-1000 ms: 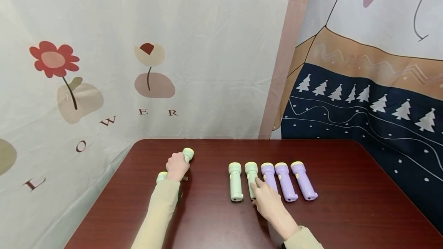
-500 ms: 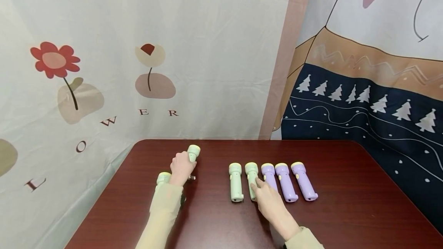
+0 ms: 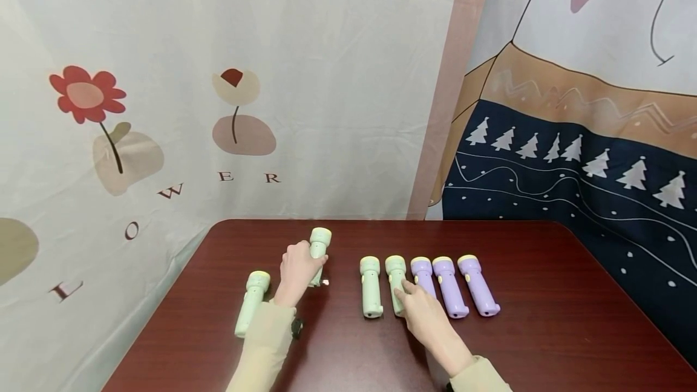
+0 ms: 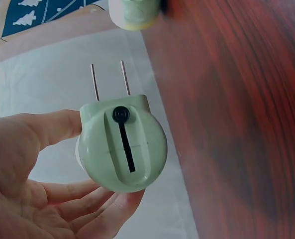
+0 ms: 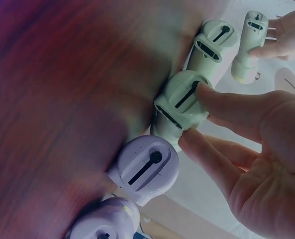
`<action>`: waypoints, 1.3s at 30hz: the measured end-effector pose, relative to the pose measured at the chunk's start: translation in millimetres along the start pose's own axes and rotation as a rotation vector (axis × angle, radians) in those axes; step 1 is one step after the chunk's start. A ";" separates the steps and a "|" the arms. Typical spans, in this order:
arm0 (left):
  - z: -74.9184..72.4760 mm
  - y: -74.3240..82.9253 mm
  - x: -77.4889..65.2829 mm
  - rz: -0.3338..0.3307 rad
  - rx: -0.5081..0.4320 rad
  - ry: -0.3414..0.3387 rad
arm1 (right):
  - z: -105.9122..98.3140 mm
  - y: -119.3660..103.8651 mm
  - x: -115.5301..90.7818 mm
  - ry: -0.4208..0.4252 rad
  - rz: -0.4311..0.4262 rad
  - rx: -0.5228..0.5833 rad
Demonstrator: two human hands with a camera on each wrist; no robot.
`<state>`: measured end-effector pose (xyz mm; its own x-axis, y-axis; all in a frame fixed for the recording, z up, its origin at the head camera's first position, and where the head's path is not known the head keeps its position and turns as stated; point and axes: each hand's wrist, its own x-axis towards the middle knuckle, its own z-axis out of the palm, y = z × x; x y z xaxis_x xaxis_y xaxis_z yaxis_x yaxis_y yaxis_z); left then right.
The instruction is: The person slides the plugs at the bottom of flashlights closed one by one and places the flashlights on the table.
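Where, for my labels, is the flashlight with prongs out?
In the head view, the pronged flashlight is left of centre in the left hand, between the lone flashlight and the row's leftmost flashlight.

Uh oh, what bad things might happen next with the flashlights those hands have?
The left hand grips a green flashlight whose two metal prongs stick out; they might poke someone or bend if bumped. That flashlight might also slip and bang the table. The right hand touches a second green flashlight close beside a purple flashlight, so a nudge could knock the row crooked.
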<state>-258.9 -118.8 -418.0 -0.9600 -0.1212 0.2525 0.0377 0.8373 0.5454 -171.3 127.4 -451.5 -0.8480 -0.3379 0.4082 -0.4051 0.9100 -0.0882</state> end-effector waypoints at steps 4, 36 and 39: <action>-1.9 5.5 -3.7 0.000 -0.010 -0.005 | -0.2 0.2 0.6 -0.005 0.002 0.014; 11.2 48.2 -33.8 -0.072 -0.240 -0.008 | -7.8 -9.5 16.9 0.113 -0.002 0.155; 10.9 52.5 -34.8 -0.076 -0.252 -0.013 | -9.2 -11.7 18.5 0.110 0.020 0.168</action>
<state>-226.5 -64.8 -406.8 -0.9661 -0.1701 0.1941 0.0321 0.6669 0.7445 -179.0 112.8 -434.5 -0.8177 -0.2832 0.5012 -0.4474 0.8605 -0.2436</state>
